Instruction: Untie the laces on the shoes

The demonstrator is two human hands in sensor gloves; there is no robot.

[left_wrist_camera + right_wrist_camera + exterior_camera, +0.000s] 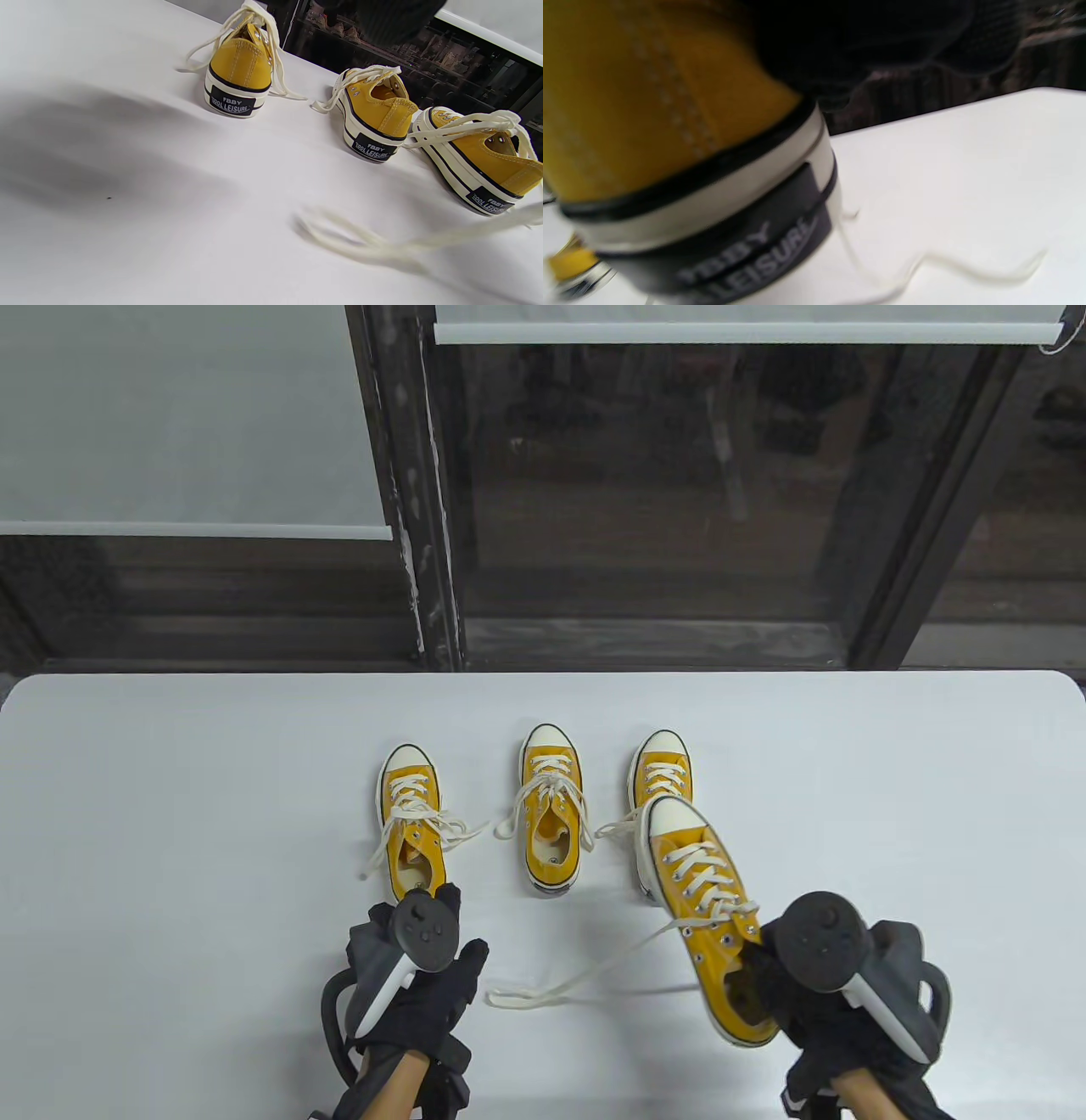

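Observation:
Four yellow sneakers with cream laces are on or above the white table [170, 814]. The left shoe [411, 823], the middle shoe [551, 823] and the far right shoe [662, 772] stand toes away from me, with loose lace ends lying beside them. My right hand [768, 971] grips the heel of the fourth shoe [708, 916] and holds it tilted above the table; its heel label fills the right wrist view [734, 254]. Its long loose lace [551, 984] trails down onto the table. My left hand [433, 954] hovers behind the left shoe's heel and holds nothing.
The table's far edge [543, 674] runs just behind the shoes, with a dark window frame [416, 517] beyond it. The left wrist view shows three shoe heels in a row: [239, 72], [377, 114], [483, 165].

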